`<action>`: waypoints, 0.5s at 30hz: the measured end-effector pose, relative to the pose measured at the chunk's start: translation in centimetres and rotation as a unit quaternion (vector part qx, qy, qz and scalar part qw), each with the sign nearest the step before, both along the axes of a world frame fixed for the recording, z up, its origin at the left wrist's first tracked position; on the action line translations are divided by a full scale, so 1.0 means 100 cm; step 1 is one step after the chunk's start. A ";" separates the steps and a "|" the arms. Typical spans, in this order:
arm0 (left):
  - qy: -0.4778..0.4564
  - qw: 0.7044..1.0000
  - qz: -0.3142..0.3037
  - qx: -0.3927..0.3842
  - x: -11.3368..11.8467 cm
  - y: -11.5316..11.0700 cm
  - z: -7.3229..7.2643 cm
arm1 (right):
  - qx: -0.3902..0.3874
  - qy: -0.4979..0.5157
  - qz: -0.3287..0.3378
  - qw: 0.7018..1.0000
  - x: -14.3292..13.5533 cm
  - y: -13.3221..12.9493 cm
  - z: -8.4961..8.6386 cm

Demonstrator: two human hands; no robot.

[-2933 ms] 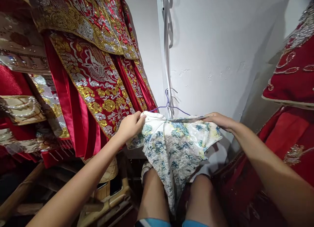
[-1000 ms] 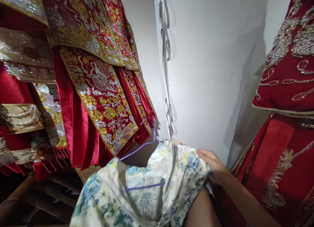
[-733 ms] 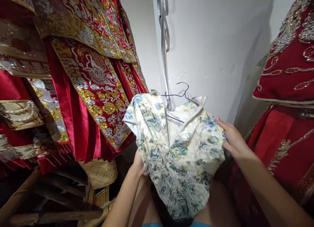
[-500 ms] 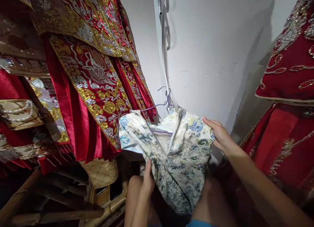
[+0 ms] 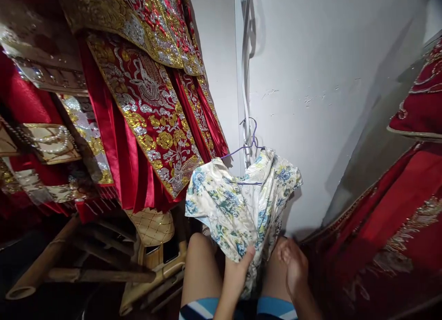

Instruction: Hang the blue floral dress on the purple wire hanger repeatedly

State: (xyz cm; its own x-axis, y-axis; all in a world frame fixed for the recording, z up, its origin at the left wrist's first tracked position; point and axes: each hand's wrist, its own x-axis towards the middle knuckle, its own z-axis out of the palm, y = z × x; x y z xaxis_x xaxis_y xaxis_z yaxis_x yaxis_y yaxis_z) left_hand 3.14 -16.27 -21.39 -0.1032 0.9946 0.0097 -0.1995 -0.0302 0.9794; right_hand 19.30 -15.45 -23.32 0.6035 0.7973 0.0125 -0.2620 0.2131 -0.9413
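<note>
White fabric with blue, green and yellow flowers forms the short-sleeved top (image 5: 221, 198), which spreads out just beyond the left hand (image 5: 239, 266). That hand grasps the top's front, thumb lying over it. Near its right side is the right hand (image 5: 293, 260), fingers curled; whether they hold anything cannot be told. Farther beyond the left hand, a purple hanger (image 5: 253, 143) sits inside the top, hook upward. Red embroidered clothing (image 5: 148, 113) hangs beyond and left of that hand, with bamboo poles (image 5: 100, 275) to its left.
</note>
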 end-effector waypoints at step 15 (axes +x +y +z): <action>0.116 0.991 -0.052 0.046 0.029 -0.018 -0.028 | 0.019 -0.236 0.209 0.949 -0.019 0.008 0.041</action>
State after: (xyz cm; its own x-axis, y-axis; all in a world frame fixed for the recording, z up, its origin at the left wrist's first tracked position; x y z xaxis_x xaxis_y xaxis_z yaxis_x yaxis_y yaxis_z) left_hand 6.05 -18.11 -24.15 0.0159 0.9937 0.1114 0.0240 -0.1117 0.9934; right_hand 17.40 -14.65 -19.26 0.1544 0.9595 0.2357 0.1170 0.2191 -0.9687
